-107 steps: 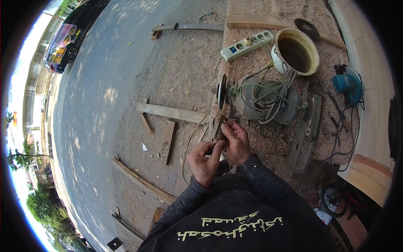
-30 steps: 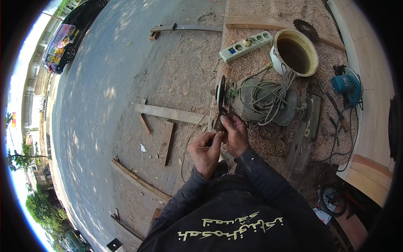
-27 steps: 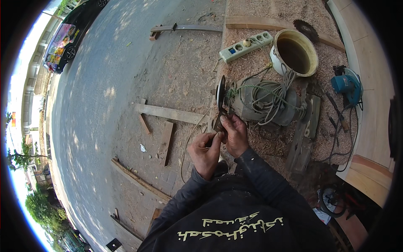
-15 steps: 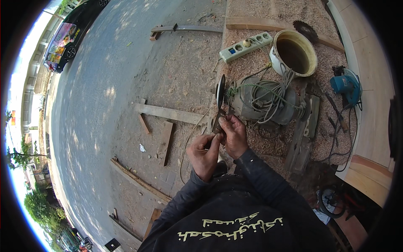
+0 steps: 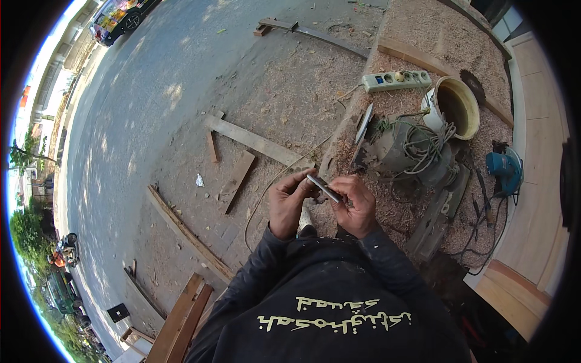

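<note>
Between my left hand (image 5: 287, 204) and my right hand (image 5: 355, 207), a flat, dark metal piece with a pale narrow edge (image 5: 322, 187) lies slanted, gripped at either end by fingers and thumbs. Just beyond it, up and to the right, sits a dusty grey motor (image 5: 390, 154) draped with coiled cables and cord (image 5: 426, 151). A disc wheel (image 5: 364, 126) is mounted on the motor's left end, apart from both hands. My shoe shows partly below the piece, between the wrists.
Behind the motor are a power strip (image 5: 396, 81), a bucket (image 5: 460, 106) and a saw blade (image 5: 472, 88). A blue circular saw (image 5: 502, 169) lies right, beside wooden panels (image 5: 538, 121). Wood offcuts (image 5: 236, 181) lie leftward. A car (image 5: 121, 18) and a motorbike rider (image 5: 63, 254) are on the road.
My hands have drawn the metal piece back from the wheel and tilted it crosswise, pale edge showing. The view has turned, and a motorbike rider has appeared on the road at left.
</note>
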{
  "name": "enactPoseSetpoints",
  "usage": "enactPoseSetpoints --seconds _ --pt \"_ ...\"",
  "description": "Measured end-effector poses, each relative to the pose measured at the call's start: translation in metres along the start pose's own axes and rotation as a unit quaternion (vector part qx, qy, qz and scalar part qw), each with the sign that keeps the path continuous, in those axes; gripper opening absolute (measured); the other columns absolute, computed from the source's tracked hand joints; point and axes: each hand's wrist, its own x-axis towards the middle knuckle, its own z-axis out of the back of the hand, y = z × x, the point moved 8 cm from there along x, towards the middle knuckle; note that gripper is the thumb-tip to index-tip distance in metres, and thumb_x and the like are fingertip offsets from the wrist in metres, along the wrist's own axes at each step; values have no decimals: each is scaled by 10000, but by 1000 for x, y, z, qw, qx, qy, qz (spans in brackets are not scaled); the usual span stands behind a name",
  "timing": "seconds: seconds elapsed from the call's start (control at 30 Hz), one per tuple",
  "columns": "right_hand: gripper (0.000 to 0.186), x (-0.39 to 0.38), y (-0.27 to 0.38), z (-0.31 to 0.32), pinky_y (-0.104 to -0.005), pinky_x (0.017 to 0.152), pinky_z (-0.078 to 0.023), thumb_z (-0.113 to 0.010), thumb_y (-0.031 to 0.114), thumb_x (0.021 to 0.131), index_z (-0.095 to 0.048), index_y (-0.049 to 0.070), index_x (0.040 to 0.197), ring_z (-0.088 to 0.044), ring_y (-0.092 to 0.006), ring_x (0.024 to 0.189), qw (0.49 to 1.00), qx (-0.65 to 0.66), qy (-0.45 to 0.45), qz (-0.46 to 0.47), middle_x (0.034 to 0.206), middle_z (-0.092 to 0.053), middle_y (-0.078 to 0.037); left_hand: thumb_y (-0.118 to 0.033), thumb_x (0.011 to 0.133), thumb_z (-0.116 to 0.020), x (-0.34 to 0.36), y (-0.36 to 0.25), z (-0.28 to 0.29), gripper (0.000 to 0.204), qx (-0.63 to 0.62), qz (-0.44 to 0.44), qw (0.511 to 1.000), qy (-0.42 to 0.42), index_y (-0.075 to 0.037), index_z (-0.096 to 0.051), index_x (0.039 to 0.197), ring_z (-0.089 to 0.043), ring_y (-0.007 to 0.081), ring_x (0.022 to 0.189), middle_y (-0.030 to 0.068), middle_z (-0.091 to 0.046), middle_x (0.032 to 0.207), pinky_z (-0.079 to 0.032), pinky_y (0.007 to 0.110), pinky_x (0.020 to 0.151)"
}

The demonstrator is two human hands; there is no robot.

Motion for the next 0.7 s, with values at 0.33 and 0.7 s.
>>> enactPoseSetpoints --seconds 0.33,0.7 --pt "284 -5 24 -12 -436 811 -561 -778 29 817 -652 31 1072 -682 -340 961 988 -111 13 107 1036 -683 -139 -92 1028 -680 -4 -3 7 321 -48 -28 998 19 78 -669 1300 -699 125 861 83 -753 1045 -571 272 778" --pt "288 -8 22 -3 -425 809 -557 -789 14 818 -655 32 1073 -682 -324 937 989 -112 -2 96 1025 -682 -138 -110 1020 -691 0 3 -2 324 -19 -30 999 21 63 -679 1294 -711 141 890 89 -759 1027 -577 309 826"
